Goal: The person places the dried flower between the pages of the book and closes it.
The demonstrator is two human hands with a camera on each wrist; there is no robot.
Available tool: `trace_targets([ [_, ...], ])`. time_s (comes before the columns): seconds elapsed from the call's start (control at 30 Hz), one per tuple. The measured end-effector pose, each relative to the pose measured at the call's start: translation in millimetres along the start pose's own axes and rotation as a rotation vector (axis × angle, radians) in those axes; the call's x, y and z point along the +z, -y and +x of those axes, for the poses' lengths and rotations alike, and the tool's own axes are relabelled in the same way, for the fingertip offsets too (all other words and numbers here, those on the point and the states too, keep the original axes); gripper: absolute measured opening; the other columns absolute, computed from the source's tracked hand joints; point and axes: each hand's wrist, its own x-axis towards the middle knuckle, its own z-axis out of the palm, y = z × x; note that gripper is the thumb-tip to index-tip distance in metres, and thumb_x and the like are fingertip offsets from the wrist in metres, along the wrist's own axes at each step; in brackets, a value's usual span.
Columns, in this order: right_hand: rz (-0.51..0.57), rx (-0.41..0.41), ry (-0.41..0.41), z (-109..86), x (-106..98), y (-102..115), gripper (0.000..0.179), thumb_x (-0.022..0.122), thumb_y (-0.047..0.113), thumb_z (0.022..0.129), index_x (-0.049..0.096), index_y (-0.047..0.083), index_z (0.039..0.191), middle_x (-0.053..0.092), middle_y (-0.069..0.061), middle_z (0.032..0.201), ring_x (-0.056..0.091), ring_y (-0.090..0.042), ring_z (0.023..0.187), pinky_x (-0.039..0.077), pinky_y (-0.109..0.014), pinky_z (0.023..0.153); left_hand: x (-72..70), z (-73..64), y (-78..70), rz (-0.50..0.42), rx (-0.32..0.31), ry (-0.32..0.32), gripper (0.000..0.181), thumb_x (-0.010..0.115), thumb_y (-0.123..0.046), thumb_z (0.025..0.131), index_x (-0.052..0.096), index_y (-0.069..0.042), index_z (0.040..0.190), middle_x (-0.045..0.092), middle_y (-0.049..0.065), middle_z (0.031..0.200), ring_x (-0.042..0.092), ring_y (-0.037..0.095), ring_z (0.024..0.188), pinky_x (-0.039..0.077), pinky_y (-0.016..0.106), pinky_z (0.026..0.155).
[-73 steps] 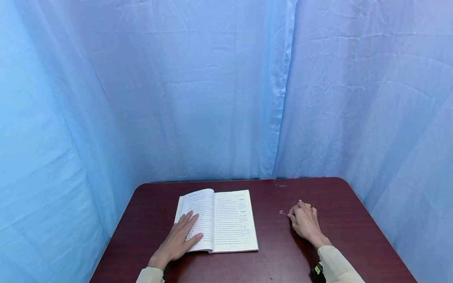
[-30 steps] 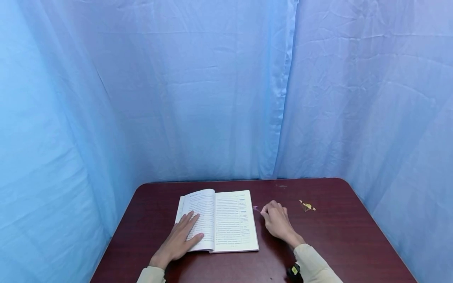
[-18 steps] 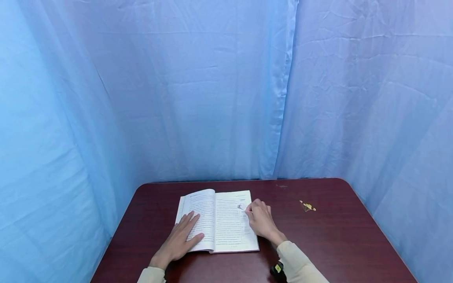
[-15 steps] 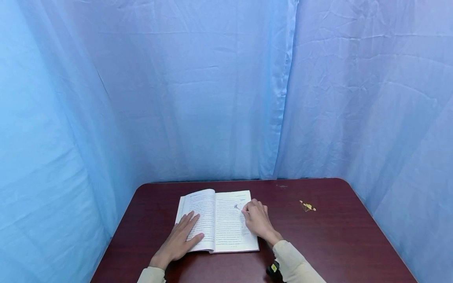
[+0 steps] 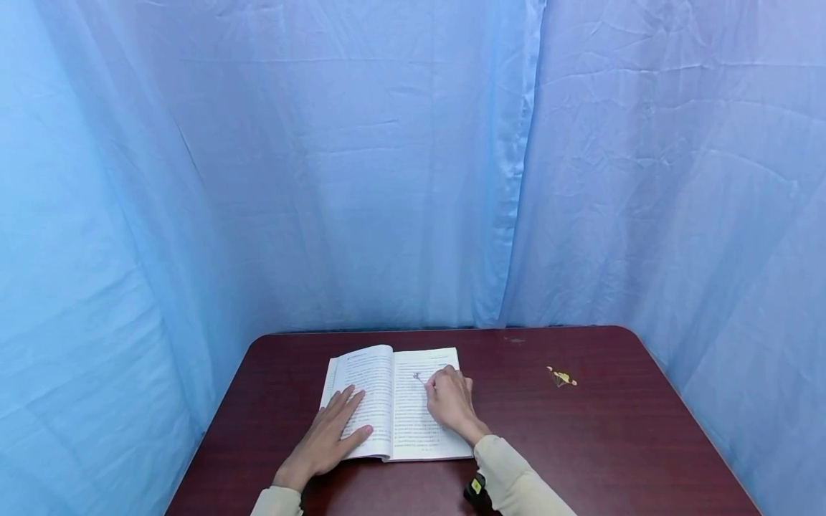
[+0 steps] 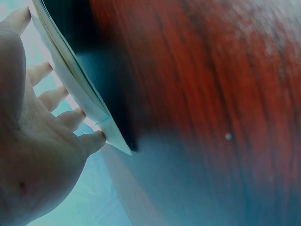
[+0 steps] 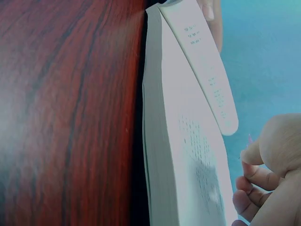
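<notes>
An open book [image 5: 413,423] with printed pages lies on the dark red table. My left hand [image 5: 325,434] rests flat on its left page, fingers spread; in the left wrist view, the fingertips [image 6: 96,140] reach along the page edges. Over the right page, my right hand [image 5: 449,403] pinches a small purple thing [image 5: 416,375] by its thin stem, its tip pointing towards the book's fold. The right wrist view shows thumb and forefinger together at the stem, the other fingers curled, with a bit of purple [image 7: 250,138] beyond the thumb.
A small yellow thing [image 5: 563,377] with thin lines like stems lies on the table [image 5: 600,437], right of the book. Blue curtains [image 5: 387,179] hang behind the table and on both sides. A black device [image 5: 477,487] is strapped at my right wrist.
My right hand has carried the purple thing leftwards from beside the yellow thing, across the table, to over the right page. The left hand has stayed on the left page.
</notes>
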Motion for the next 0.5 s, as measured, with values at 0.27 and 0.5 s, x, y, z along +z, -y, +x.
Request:
trace_targets([
  [0.27, 0.04, 0.017, 0.061, -0.5, 0.7, 2.3, 0.015, 0.079, 0.013, 0.102, 0.078, 0.015, 0.086, 0.07, -0.001, 0.096, 0.064, -0.024, 0.094, 0.044, -0.059, 0.098, 2.4, 2.8, 2.1, -0.005, -0.006, 0.007, 0.08, 0.062, -0.058, 0.112, 0.041, -0.016, 0.177, 0.03, 0.015, 0.188, 0.023, 0.048, 0.175, 0.024, 0.081, 0.135],
  [0.5, 0.061, -0.03, 0.098, 1.4, -6.0, -4.3, 0.014, 0.08, 0.015, 0.104, 0.077, 0.017, 0.09, 0.071, 0.001, 0.099, 0.068, -0.023, 0.101, 0.045, -0.054, 0.104, 0.3, 2.0, 3.6, 0.009, -0.007, 0.003, 0.08, 0.063, -0.059, 0.111, 0.043, -0.016, 0.176, 0.032, 0.016, 0.187, 0.025, 0.05, 0.174, 0.025, 0.081, 0.134],
])
